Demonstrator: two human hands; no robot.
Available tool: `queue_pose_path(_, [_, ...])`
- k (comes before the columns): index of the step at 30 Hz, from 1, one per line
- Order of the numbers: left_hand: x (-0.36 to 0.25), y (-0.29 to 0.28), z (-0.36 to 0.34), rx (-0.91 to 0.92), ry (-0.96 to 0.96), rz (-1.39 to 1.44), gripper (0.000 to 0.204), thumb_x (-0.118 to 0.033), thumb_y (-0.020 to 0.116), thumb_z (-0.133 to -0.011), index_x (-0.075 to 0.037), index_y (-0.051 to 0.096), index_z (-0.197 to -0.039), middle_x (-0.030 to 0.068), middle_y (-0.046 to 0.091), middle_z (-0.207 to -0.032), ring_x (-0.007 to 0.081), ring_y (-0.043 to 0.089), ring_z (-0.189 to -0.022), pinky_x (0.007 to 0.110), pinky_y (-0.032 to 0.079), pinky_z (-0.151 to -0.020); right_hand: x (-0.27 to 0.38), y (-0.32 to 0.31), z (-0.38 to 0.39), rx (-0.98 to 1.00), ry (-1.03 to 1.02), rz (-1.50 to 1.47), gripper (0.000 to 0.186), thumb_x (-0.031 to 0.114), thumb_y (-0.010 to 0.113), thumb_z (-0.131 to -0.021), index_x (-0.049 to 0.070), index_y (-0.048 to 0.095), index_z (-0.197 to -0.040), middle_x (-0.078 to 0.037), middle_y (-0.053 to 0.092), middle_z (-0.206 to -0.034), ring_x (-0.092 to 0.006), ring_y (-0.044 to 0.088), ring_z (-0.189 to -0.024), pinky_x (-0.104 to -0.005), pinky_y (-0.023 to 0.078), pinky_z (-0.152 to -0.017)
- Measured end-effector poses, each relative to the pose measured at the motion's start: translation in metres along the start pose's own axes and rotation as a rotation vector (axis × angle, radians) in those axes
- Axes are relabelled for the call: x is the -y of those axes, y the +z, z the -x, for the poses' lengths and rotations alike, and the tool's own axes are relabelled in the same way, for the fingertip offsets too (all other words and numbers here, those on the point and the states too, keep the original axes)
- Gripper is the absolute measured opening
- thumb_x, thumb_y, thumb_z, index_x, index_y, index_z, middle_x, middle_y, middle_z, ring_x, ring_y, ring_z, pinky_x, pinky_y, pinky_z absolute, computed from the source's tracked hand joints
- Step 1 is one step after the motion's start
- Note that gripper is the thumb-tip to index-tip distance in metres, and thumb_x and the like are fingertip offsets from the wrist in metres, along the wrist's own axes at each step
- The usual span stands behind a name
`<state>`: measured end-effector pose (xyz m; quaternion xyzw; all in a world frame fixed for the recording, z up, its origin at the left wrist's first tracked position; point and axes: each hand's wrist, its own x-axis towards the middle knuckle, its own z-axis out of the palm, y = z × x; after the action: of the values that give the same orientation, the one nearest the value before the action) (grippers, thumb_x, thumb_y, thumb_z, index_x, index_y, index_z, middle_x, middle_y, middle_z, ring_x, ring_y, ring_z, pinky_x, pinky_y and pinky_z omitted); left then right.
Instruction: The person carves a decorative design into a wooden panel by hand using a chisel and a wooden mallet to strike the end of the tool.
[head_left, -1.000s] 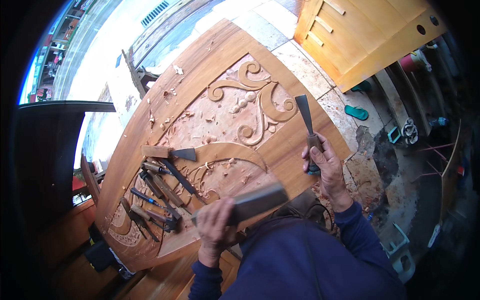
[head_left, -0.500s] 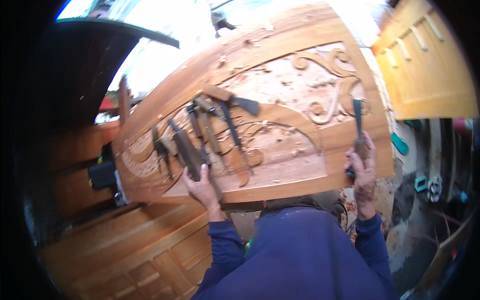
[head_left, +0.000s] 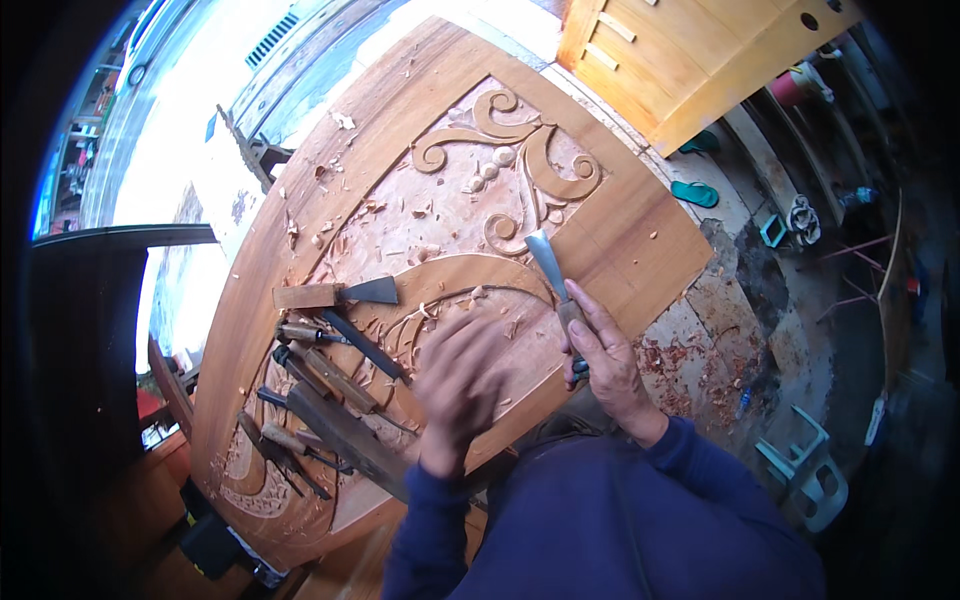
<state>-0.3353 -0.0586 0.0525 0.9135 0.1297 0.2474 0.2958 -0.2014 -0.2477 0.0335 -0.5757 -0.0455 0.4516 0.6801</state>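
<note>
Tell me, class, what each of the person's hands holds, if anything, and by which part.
The right hand holds a chisel by its handle, the blade free. The left hand is blurred, but nothing shows in its grasp.

Right hand gripping chisel; left hand blurred over carved wooden panel; hand tools on panel.

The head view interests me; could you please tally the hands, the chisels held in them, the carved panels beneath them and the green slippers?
Hands: 2 (left hand, right hand)
Held chisels: 1
Carved panels: 1
Green slippers: 2
Total: 6
</note>
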Motion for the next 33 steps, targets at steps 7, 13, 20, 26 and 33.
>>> queue_pose_path(7, [0.027,0.096,-0.105,0.569,0.405,0.382,0.031,-0.033,0.058,-0.098,-0.006,0.070,-0.088,0.0136,0.065,-0.084,0.0336,0.060,-0.085,0.045,0.047,-0.080,-0.027,0.026,-0.011,-0.173,-0.027,0.044,0.019,0.022,0.051,-0.111,0.004,0.058,-0.114,-0.005,0.062,-0.078,-0.0107,0.058,-0.051,-0.0272,0.047,-0.047])
queue_pose_path(13, [0.041,0.116,-0.092,0.410,0.289,0.629,0.037,-0.031,0.053,-0.096,-0.009,0.053,-0.067,0.0132,0.052,-0.064,0.0345,0.051,-0.066,0.044,0.039,-0.067,-0.003,0.047,-0.006,-0.258,0.056,0.079,0.022,0.022,0.052,-0.111,0.004,0.061,-0.120,-0.003,0.059,-0.077,-0.0096,0.057,-0.052,-0.0266,0.044,-0.044])
queue_pose_path(20, [0.048,0.118,-0.093,0.431,0.247,0.756,0.040,-0.031,0.052,-0.096,-0.008,0.051,-0.063,0.0144,0.052,-0.062,0.0363,0.050,-0.061,0.045,0.039,-0.065,-0.008,0.064,-0.009,-0.326,-0.010,0.142,0.023,0.021,0.050,-0.112,0.003,0.059,-0.121,-0.005,0.059,-0.078,-0.0105,0.056,-0.050,-0.0252,0.043,-0.044])
queue_pose_path(26, [0.051,0.121,-0.095,0.415,0.252,0.774,0.043,-0.033,0.050,-0.097,-0.006,0.052,-0.063,0.0156,0.052,-0.061,0.0366,0.048,-0.059,0.046,0.039,-0.062,-0.028,0.068,-0.018,-0.383,-0.143,0.054,0.024,0.018,0.050,-0.112,0.001,0.061,-0.124,-0.002,0.055,-0.073,-0.0089,0.053,-0.051,-0.0257,0.044,-0.047])
queue_pose_path(33, [0.047,0.111,-0.096,0.413,0.150,0.787,0.046,-0.032,0.055,-0.095,-0.004,0.046,-0.060,0.0149,0.047,-0.059,0.0345,0.044,-0.058,0.045,0.036,-0.061,-0.031,0.053,0.002,-0.499,-0.634,0.815,0.033,0.021,0.053,-0.110,-0.001,0.061,-0.132,-0.009,0.064,-0.087,-0.0207,0.065,-0.083,-0.0358,0.051,-0.069])
